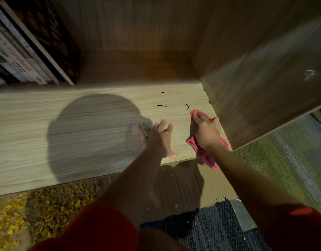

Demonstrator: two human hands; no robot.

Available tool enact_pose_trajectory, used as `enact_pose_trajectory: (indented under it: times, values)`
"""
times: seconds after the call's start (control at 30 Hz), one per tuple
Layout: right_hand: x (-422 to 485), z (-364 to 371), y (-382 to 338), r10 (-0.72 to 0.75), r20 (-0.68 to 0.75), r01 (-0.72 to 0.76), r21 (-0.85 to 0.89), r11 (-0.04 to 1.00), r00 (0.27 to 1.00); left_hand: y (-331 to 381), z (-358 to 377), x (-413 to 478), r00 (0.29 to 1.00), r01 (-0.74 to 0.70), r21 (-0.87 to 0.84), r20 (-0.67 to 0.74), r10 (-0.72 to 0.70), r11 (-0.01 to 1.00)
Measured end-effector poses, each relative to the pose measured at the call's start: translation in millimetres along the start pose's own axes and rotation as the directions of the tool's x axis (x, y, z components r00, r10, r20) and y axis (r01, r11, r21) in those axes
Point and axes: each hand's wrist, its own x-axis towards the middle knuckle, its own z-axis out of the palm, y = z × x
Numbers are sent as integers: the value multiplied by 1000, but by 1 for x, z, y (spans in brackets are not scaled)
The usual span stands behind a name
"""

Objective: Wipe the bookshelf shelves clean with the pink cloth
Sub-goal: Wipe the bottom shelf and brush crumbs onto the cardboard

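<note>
Nearest the camera, two red sleeves [101,229] are seen at the bottom edge, with bare forearms reaching forward from them. Below the arms, a sheet of brown cardboard [183,187] is laid on the floor. Yellow flakes [29,211] are scattered thickly to its left. A dark mat [210,229] is seen to its near right, and a green carpet [273,160] farther right.

Beyond the cardboard, a pale wooden shelf [29,124] is spread across the view. The left hand [157,136] is laid flat on it near the front edge, fingers straight and spread, with nothing held.

Just to its right, the right hand [207,132] is clenched around the pink cloth [207,159]. The cloth is pressed onto the shelf at the front right corner. One tip is seen past the fingertips, and a loose end is hung over the front edge below the wrist.

Just beyond the cloth, three short black marks [161,105] are drawn on the shelf surface. A large rounded shadow [94,134] is cast on the wood to the left of the hands.

Farther back on the left, a row of books [20,60] is stood leaning. The compartment is closed by a darker wooden back panel [138,24] and, on the right, a side panel [255,78].
</note>
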Motion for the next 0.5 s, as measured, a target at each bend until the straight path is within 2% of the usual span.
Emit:
enact_pose_trajectory:
  times: [0.1, 0.17, 0.27, 0.33, 0.5]
  values:
    - [-1, -1, -9, 49, 11, -49, 16, 999, 999, -4, -7, 0, 1000, -26, 5, 17, 25, 1000]
    - [-10, -2, -10, 14, 45, -18, 95, 995, 999, -15, -16, 3, 999, -34, -39, -35, 33, 999]
    - [-35, 9, -18, -154, -20, 155, 140, 978, 988, -40, -12, 1, 975, -66, -239, -224, 12, 969]
    - [-56, 23, -25, -246, -13, 245, 156, 957, 969, -47, 0, -9, 961, -73, -357, -276, -31, 931]
    - [-101, 31, -33, -459, -12, 446, 258, 857, 888, -46, 9, -21, 946, -119, -360, -323, -4, 925]
